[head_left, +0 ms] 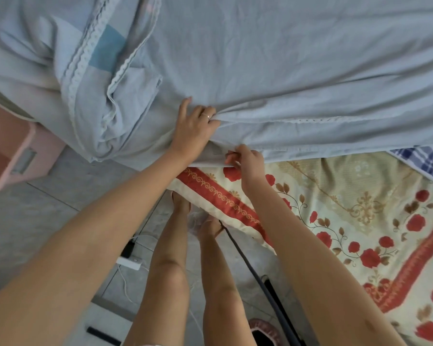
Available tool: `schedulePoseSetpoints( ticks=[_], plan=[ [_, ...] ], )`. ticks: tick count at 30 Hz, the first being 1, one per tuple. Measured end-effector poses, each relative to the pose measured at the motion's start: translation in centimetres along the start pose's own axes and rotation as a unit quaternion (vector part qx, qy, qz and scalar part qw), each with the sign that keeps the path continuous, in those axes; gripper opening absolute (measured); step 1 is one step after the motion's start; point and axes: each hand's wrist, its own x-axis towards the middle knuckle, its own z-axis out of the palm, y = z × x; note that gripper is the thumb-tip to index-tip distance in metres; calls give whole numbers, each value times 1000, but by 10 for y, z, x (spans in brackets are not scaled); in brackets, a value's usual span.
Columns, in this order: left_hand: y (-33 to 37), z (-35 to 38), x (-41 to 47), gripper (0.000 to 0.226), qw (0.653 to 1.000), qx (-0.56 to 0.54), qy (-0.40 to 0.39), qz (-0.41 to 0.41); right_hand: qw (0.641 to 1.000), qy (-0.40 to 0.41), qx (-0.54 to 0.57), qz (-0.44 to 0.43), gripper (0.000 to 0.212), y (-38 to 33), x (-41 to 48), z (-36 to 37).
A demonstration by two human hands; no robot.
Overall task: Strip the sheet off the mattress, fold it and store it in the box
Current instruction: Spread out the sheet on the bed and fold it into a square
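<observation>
The pale blue sheet [260,58] lay over most of the bed. Near the person, its edge was lifted off, and the mattress [335,208] with red flowers showed below it. So the strip-off part had begun, but it was not done. Most of the mattress was under the sheet.

The left hand [195,131] held a bunch of the sheet, with its fingers curled round the cloth. The right hand [245,159] was just beside it, a little lower. It pinched the sheet's edge between thumb and fingers. The two hands were close but not touching each other.

On the left, part of the sheet with a lacy trim sat in a messy heap. It hung down over the side of the bed. None of it looked folded yet.

The pink box [48,151] stood on the floor [35,233] at the left, near that heap. I could not see any sheet in it.

I think a lot was left to do: pull the rest of the sheet off, fold it up, and put it in the box.

A blue checked cloth [425,163] peeked out at the right edge. A white power strip [130,262] lay on the floor by the person's feet.
</observation>
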Motion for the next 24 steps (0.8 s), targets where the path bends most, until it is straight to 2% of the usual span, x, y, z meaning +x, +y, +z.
schedulePoseSetpoints(
  ticks=[3,8,12,17,21,24],
  plan=[
    [0,-3,-17,15,999,-22,23,-24,1000,2,-5,-8,30,5,-3,-3],
    [2,-13,-30,20,994,-83,11,-75,999,23,28,-24,35,4,-7,-4],
    [-5,-16,-49,18,987,-39,-44,-151,999,29,18,-16,35,16,-10,-2],
    [-25,-14,-54,20,969,17,1,-248,999,27,-25,-14,32,18,-5,-6],
    [-31,-13,-60,21,972,-4,40,-230,998,31,-45,-6,37,14,1,-8],
    [-28,-17,-77,20,980,-37,28,-193,999,29,-44,7,39,14,2,-6]
  ],
)
